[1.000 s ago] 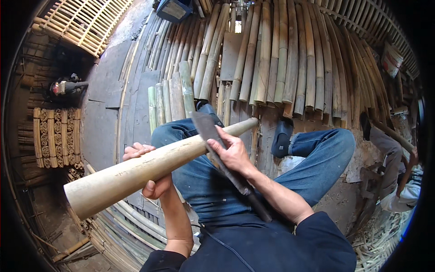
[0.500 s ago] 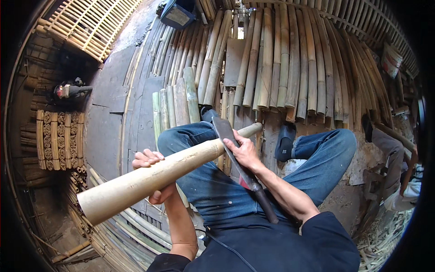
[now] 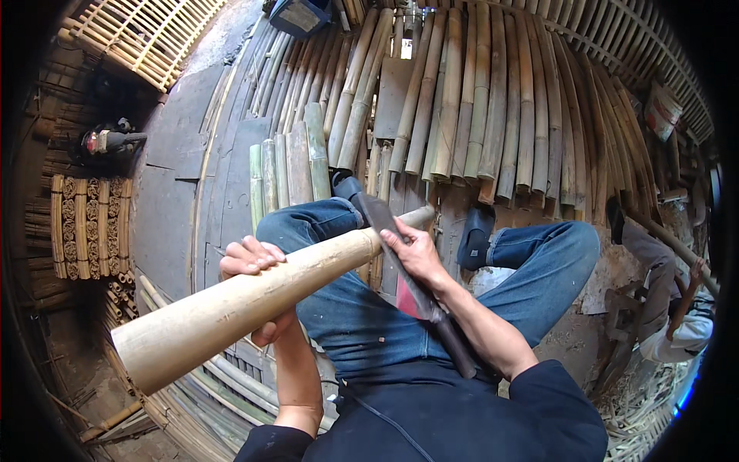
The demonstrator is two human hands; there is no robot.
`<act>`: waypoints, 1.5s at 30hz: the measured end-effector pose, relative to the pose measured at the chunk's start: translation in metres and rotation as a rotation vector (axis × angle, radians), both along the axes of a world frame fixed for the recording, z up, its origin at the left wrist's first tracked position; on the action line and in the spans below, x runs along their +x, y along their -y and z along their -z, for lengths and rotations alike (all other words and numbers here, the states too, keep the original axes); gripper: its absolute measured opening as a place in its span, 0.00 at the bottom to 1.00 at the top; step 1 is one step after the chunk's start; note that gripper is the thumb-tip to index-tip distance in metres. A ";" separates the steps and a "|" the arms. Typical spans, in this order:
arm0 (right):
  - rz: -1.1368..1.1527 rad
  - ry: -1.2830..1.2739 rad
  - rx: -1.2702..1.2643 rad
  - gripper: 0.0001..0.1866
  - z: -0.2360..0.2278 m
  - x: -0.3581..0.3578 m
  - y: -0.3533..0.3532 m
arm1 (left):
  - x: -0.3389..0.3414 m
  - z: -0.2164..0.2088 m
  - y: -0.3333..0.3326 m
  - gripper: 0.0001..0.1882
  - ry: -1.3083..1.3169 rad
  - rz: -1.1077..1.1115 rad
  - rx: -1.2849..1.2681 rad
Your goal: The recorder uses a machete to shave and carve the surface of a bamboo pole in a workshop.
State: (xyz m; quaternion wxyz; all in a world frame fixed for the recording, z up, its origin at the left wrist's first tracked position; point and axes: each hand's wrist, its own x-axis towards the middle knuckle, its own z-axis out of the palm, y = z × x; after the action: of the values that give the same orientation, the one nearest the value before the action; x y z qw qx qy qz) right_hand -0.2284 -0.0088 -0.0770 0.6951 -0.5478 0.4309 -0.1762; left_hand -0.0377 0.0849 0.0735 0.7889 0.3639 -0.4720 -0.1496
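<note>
A thick, pale bamboo pole [image 3: 239, 296] slants across my lap, its wide cut end at the lower left and its narrow end beyond my knees. My left hand [image 3: 255, 260] is wrapped round its middle, fingers over the top and thumb beneath. Against the pole's narrower part lies the dark blade of a large knife [image 3: 376, 214]. My right hand [image 3: 418, 256] grips that blade near its far end, close beside the bamboo. The knife's black handle [image 3: 456, 350] rests toward my waist, with something red [image 3: 412, 299] under the blade.
Long bamboo poles [image 3: 493, 108] lie side by side ahead of me, with shorter green pieces [image 3: 269, 173] at their left. Bundled sticks [image 3: 91, 227] are stacked far left. A blue bin [image 3: 300, 17] stands at the back. At right, another person's hand [image 3: 699, 271] holds a pole.
The bamboo's wide end has moved a little left and down. My left hand's fingers are closed more tightly over it. The whole view has shifted slightly; my right hand keeps its hold.
</note>
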 end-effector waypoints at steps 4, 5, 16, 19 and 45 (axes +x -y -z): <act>-0.072 0.188 -0.029 0.38 -0.036 0.007 -0.006 | 0.004 0.003 0.000 0.34 -0.007 -0.003 -0.004; -0.135 0.417 -0.001 0.38 -0.044 0.006 -0.014 | 0.006 0.006 0.002 0.34 -0.006 -0.014 -0.028; 0.149 0.006 -0.104 0.40 0.023 -0.012 0.011 | -0.011 0.006 0.017 0.46 0.194 -0.642 0.121; 0.145 -0.062 -0.198 0.40 0.026 -0.013 0.005 | -0.027 -0.001 0.019 0.40 0.013 -0.765 0.219; -0.070 0.324 0.072 0.38 -0.015 0.008 -0.021 | -0.016 0.010 -0.017 0.30 -0.075 -0.359 0.091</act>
State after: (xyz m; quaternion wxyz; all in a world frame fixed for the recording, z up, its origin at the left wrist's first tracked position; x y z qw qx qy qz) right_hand -0.2207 0.0125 -0.0616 0.7806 -0.5015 0.2997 -0.2223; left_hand -0.0533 0.1021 0.0639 0.8026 0.4719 -0.3626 -0.0410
